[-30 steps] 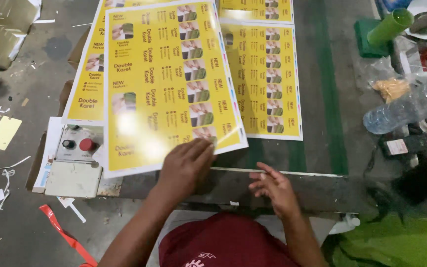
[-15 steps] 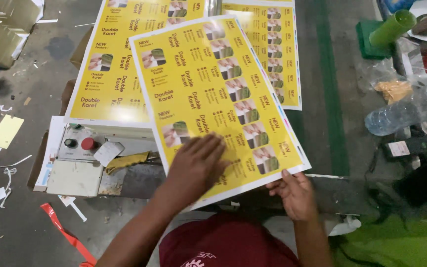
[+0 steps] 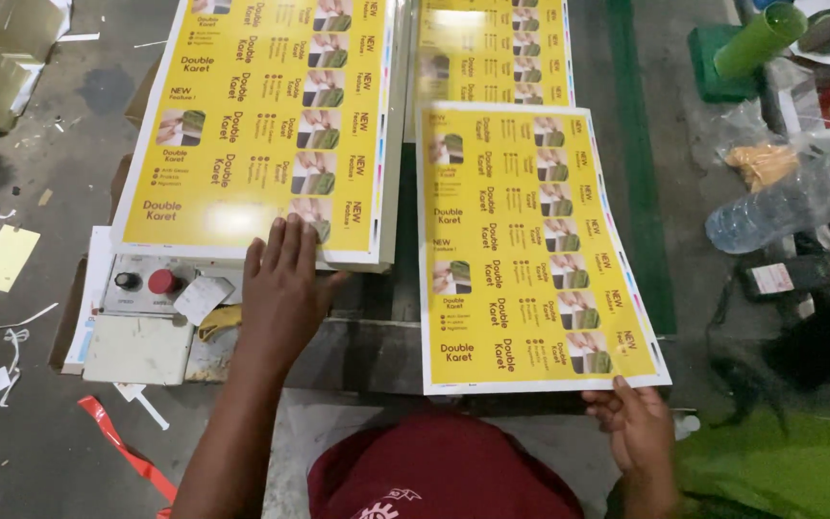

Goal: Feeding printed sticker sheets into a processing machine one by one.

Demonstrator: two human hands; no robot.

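At the near edge of the worktable, the right hand pinches the bottom right corner of a single yellow printed sheet, thumb on top and fingers curled beneath. The left hand lies flat and spread, palm down, on the near edge of a stack of yellow sheets to the left. The single sheet lies between that stack and a green stripe running along the table, its lower edge overhanging the table's front, its top edge overlapping a second pile further back.

The sheet looks thin, glossy and light; it would likely flex and slide easily over the others, and a crease is the probable risk. A corner or an edge, as the right hand has it, seems the sensible place to take hold, with a flat palm to steady the pile.

Just left of the left hand sits a grey control box with a black knob and a red button. On the right lie a clear plastic bottle and a green tube. Paper scraps litter the floor.
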